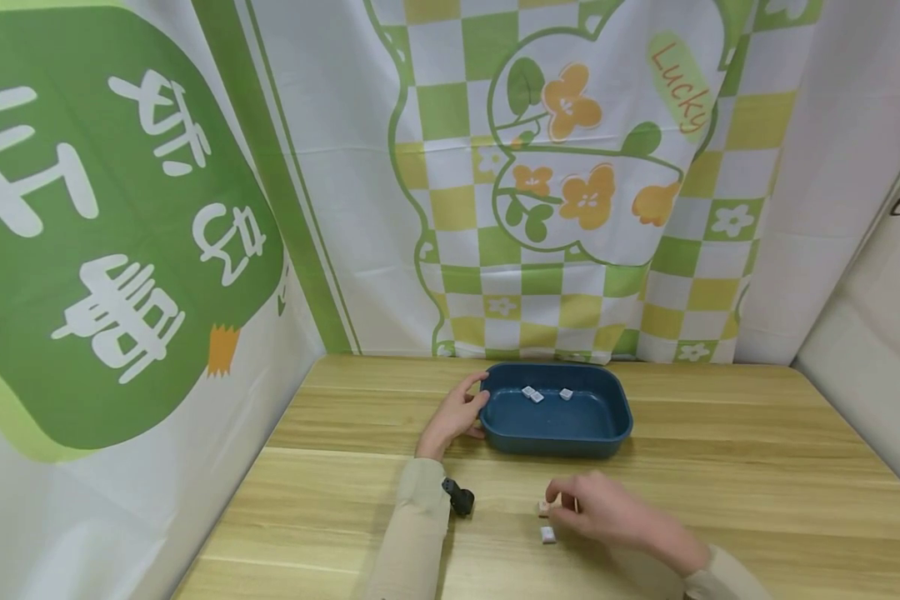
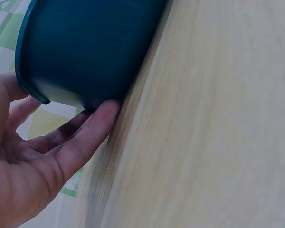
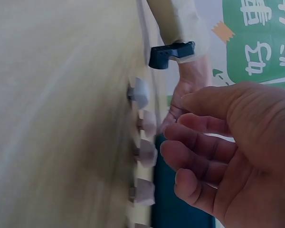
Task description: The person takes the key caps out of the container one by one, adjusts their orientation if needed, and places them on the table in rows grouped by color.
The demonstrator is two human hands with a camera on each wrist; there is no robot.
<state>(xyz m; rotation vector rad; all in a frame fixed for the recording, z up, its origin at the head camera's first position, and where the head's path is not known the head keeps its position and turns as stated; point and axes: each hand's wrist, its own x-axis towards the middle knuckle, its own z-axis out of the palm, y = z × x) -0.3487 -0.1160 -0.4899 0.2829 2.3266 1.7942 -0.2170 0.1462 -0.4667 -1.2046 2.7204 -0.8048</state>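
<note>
Head view: left grip [image 1: 456, 417] holds tray [image 1: 562, 423], right grip [image 1: 606, 512] beside tiles [image 1: 548, 535].

Here's the bench [image 1: 727, 450], a pale yellow-brown wooden top with the grain streaking from side to side, and toward its back edge sits the dark blue tray [image 1: 555, 446], upright, one long side facing the viewer! Nearer the camera, well apart from that tray, small pale pieces [image 1: 547, 535] lie right on the wood beside the right hand [image 1: 607, 512]: two show from above, one just beyond the other, and the right wrist view catches a whole row, the last cut off at the picture's edge.
</note>
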